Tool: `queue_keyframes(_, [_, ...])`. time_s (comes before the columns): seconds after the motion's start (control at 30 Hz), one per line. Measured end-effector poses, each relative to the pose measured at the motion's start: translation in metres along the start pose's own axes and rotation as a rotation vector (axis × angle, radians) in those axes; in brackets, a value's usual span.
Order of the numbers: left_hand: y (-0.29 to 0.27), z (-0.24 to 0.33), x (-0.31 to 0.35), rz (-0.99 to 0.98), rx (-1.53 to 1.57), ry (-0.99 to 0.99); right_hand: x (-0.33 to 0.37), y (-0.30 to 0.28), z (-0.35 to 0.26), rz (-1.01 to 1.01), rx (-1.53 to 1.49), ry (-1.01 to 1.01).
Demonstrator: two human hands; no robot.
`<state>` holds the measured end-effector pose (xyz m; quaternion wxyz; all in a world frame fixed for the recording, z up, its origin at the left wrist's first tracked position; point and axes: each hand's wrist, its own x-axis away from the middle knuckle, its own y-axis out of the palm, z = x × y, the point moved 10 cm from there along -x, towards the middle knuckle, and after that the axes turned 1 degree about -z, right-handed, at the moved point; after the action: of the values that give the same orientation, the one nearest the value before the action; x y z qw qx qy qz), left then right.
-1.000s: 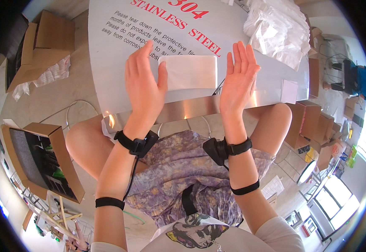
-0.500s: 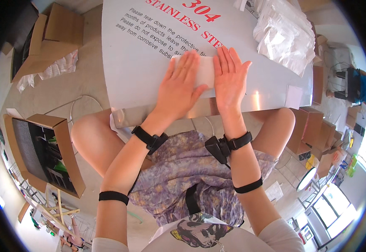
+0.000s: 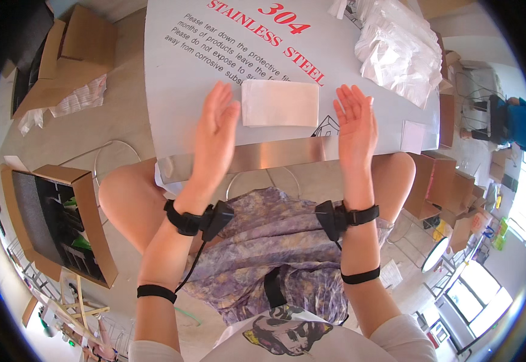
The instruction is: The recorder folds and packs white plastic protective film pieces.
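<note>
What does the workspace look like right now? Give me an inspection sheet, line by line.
Surface: table top under white protective film with red and black print; bare metal front edge.
Job's things: flat white rectangular pouch lying between the hands, untouched.
Clutter: heap of clear plastic bags at far right; small white card near right edge.
Grips: left hand and right hand open, empty, either side of the pouch.
Cables: thin lead from the left wrist band.
Surroundings: cardboard boxes on the floor.
</note>
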<state>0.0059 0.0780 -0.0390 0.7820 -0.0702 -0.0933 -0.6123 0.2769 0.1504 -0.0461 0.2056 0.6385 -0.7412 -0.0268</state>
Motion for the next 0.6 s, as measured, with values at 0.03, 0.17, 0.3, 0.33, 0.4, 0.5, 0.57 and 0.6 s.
queue_keyframes(0.03, [0.012, -0.001, 0.004, -0.005, 0.008, 0.002, 0.003, 0.001, 0.002, 0.003, 0.007, -0.006])
queue_keyframes(0.17, [0.042, 0.003, 0.01, -0.123, -0.116, 0.065, 0.015, 0.019, 0.016, -0.018, -0.014, -0.014])
queue_keyframes(0.3, [0.037, 0.004, 0.009, -0.073, -0.019, 0.08, 0.02, 0.022, 0.017, -0.025, -0.035, -0.019])
queue_keyframes(0.33, [0.03, 0.004, 0.008, -0.024, 0.036, 0.077, 0.019, 0.022, 0.015, -0.029, -0.035, -0.016])
queue_keyframes(0.4, [0.018, 0.002, 0.004, 0.031, 0.186, 0.032, 0.017, 0.017, 0.008, -0.009, 0.013, -0.019])
queue_keyframes(0.5, [0.0, -0.002, 0.0, 0.115, 0.282, 0.012, 0.016, 0.023, -0.009, -0.036, 0.362, -0.148])
queue_keyframes(0.57, [-0.008, -0.001, 0.003, 0.156, 0.231, 0.035, 0.014, 0.043, -0.022, -0.132, 0.565, -0.245])
queue_keyframes(0.6, [0.001, 0.013, 0.008, 0.136, -0.106, 0.172, 0.016, 0.059, -0.029, -0.209, 0.771, -0.347])
